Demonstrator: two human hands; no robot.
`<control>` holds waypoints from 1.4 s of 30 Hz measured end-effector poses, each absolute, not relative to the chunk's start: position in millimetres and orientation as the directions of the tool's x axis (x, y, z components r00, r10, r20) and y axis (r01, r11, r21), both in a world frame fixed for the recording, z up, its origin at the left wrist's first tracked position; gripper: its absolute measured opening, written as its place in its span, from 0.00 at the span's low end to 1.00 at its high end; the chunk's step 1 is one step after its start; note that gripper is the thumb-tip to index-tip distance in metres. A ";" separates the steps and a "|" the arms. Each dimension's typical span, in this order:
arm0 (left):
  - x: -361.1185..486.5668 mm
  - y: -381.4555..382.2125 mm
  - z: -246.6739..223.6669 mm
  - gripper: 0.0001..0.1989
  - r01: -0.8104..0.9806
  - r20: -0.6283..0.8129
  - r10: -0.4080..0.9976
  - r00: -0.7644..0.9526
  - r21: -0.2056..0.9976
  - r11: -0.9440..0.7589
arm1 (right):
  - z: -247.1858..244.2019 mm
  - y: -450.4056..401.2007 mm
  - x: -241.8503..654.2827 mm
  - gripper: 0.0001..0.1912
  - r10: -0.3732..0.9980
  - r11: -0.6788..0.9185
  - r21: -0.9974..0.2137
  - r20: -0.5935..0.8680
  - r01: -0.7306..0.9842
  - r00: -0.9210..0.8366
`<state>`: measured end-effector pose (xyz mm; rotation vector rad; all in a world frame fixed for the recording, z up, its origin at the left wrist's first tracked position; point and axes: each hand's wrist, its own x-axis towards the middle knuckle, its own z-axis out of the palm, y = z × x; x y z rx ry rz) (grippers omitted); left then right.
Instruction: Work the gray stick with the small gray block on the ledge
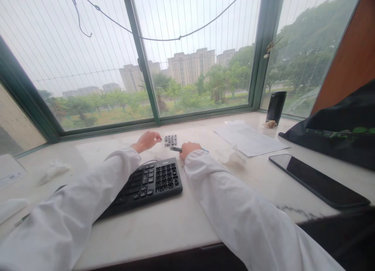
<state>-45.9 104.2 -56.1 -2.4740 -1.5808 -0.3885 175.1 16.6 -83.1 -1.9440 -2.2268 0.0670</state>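
Soft, bright daylight enters through the wide green-framed glass window across the upper frame. Haze blurs fine detail; wide-angle distortion stretches the left and right edges.

Grey keycaps sit rowed near a slim tool, beyond the black keyboard.

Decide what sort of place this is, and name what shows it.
Probably an indoor workspace, perhaps at home or in an office: a keyboard and a printed sheet lie before a wide window.
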 end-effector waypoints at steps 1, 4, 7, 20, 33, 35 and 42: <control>-42.5 110.3 -58.4 0.11 0.911 0.298 0.868 0.396 -0.012 -0.411 | -82.7 15.9 174.8 0.18 0.986 0.141 -0.155 0.107 0.978 -0.125; -35.2 123.1 -63.4 0.10 0.920 0.269 0.886 0.379 -0.009 -0.391 | -81.5 14.4 173.8 0.18 0.987 0.143 -0.161 0.098 0.977 -0.129; -30.5 129.2 -65.1 0.11 0.929 0.250 0.899 0.359 -0.002 -0.370 | -80.2 13.1 173.3 0.17 0.987 0.145 -0.169 0.100 0.975 -0.130; -20.7 131.6 -66.6 0.11 0.946 0.181 0.931 0.316 0.019 -0.324 | -81.0 12.8 172.4 0.17 0.986 0.143 -0.164 0.105 0.976 -0.127; -19.6 131.5 -71.1 0.11 0.947 0.178 0.934 0.309 0.033 -0.319 | -84.1 16.2 172.9 0.18 0.990 0.126 -0.166 0.086 0.978 -0.113; -19.1 131.0 -70.6 0.11 0.946 0.178 0.934 0.311 0.031 -0.321 | -84.2 16.3 172.9 0.18 0.991 0.123 -0.167 0.079 0.978 -0.111; -18.2 131.5 -70.4 0.11 0.946 0.177 0.932 0.315 0.022 -0.324 | -84.2 16.1 173.0 0.18 0.991 0.119 -0.171 0.074 0.978 -0.108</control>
